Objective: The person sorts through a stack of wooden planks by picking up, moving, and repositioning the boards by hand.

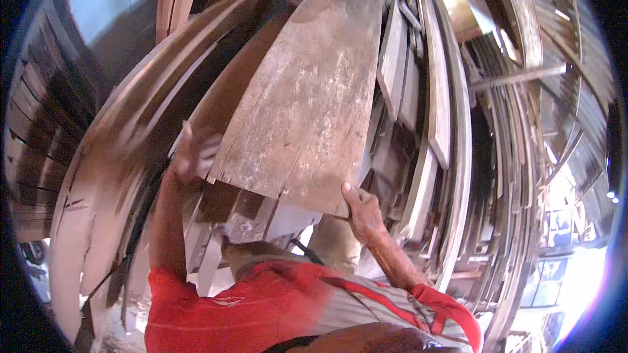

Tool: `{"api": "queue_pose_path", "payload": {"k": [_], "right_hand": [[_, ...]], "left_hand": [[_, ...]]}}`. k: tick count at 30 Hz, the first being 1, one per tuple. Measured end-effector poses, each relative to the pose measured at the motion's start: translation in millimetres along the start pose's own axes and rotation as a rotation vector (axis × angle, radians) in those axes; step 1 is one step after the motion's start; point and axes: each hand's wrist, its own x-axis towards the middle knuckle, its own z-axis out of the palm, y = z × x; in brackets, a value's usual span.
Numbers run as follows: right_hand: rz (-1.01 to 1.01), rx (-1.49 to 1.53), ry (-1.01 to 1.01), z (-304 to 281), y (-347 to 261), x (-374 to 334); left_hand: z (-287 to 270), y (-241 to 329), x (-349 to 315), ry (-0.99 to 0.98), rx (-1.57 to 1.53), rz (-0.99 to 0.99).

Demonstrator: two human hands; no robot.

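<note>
From my remote seat I judge this partway: the right hand's (366, 214) grip clasps the wide board (307, 98), the left hand (194, 155) spreads unclenched beside it, and the board, between stacked planks (438, 111), isn't yet released.

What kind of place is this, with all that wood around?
It's probably a timber shed or wood store. There's a wide, weathered brown wooden board in the middle, long, narrow brown wooden planks crowded together, and grey corrugated metal sheeting at the right.
</note>
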Motion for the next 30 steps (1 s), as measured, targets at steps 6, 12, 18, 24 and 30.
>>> {"api": "queue_pose_path", "payload": {"k": [6, 12, 18, 24, 30], "right_hand": [[-0.010, -0.071, 0.068, -19, -28, -45], [-0.027, 0.082, 0.288, -124, -19, -55], [-0.022, -0.009, 0.405, -197, 46, -16], [-0.201, -0.520, 0.421, -199, 37, 10], [-0.037, -0.503, 0.546, -170, 25, 14]], "left_hand": [[108, 47, -110, -0.276, -0.140, 0.042], [240, 64, -164, -0.329, 0.069, 0.065], [307, -21, -180, -0.304, -0.076, -0.149], [305, -36, -174, -0.287, 0.288, -0.064], [301, -41, -159, -0.153, 0.660, 0.410]]}}
